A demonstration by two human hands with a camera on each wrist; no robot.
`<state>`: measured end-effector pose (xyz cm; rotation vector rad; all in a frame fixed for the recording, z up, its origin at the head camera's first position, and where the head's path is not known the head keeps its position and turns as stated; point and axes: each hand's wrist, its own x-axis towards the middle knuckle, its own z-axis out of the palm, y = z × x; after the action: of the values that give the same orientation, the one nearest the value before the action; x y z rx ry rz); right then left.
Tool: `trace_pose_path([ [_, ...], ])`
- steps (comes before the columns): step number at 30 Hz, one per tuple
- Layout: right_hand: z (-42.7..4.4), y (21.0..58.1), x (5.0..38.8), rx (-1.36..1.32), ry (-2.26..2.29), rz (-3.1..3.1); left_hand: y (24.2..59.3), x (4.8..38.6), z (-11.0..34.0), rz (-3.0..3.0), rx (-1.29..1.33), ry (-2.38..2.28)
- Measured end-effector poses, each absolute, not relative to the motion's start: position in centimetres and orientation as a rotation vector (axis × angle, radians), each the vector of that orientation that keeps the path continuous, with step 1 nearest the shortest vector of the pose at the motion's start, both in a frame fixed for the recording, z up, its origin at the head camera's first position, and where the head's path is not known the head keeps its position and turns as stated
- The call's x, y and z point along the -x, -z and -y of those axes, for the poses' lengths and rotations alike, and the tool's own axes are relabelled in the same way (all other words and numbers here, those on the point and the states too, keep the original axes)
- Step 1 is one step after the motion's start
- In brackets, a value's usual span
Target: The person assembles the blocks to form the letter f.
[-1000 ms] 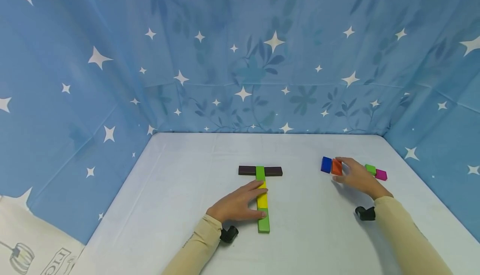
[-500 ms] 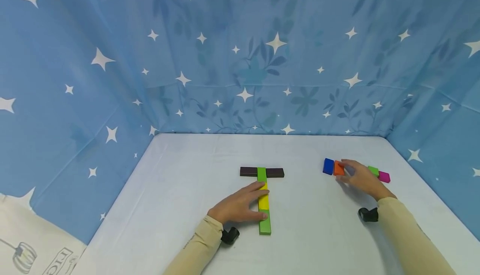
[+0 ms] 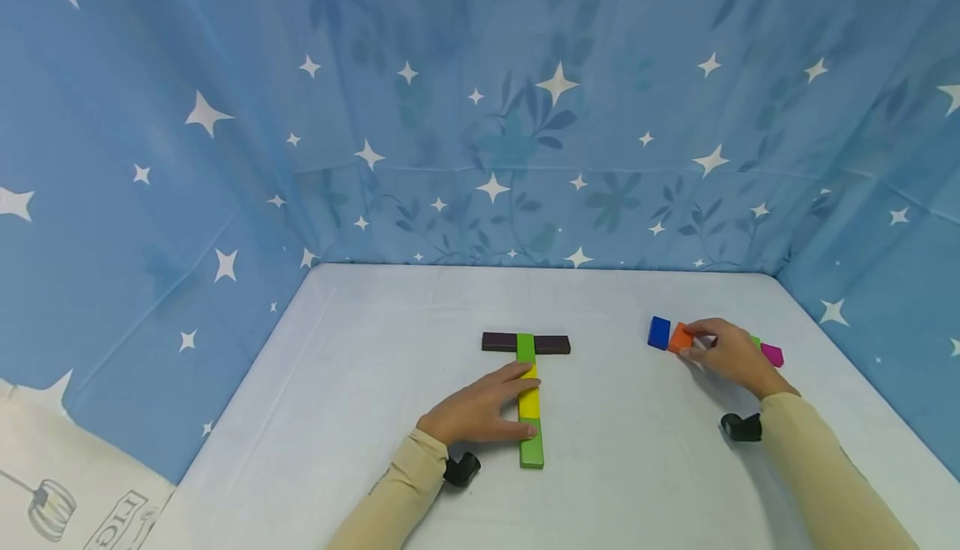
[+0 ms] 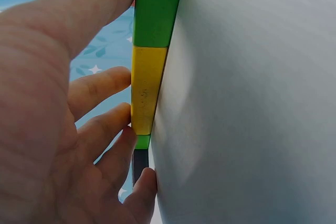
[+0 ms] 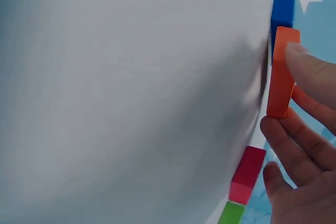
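A column of green, yellow and green blocks lies flat, its far end between two dark blocks. The left hand rests along this column, fingers spread, fingertips touching the yellow block and thumb at the near green block. At the right, the right hand pinches an orange block between thumb and fingers, close beside a blue block. The right wrist view shows the orange block tilted in the fingers.
Right of the right hand lie a magenta block and a green block, partly hidden by the hand. In the right wrist view a red block shows below the fingers. A blue starred curtain surrounds the white table.
The orange block has turned slightly and come a little apart from the blue block in the right hand's pinch. The left hand has stayed on the column. The head view has shifted slightly.
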<state>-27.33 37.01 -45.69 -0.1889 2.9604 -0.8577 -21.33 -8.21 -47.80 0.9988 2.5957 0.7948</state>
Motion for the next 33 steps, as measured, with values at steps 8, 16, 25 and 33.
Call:
trace_pose_path([
  [8, -36.1, 44.4, 27.9, 0.134, 0.964, -2.898, 47.9, 21.4, 8.3, -2.604, -1.015, -0.786],
  [16, -34.6, 43.8, 28.9, 0.218, 0.986, -2.918, 48.1, 21.5, 8.2, -2.603, -1.025, -0.78],
  [25, -32.4, 43.6, 30.1, 0.27, 1.015, -2.909, 48.0, 21.4, 8.3, -2.596, -1.02, -0.781],
  [33, -29.5, 44.0, 31.0, 0.334, 1.056, -2.896, 48.0, 21.4, 8.2, -2.607, -1.019, -0.773],
])
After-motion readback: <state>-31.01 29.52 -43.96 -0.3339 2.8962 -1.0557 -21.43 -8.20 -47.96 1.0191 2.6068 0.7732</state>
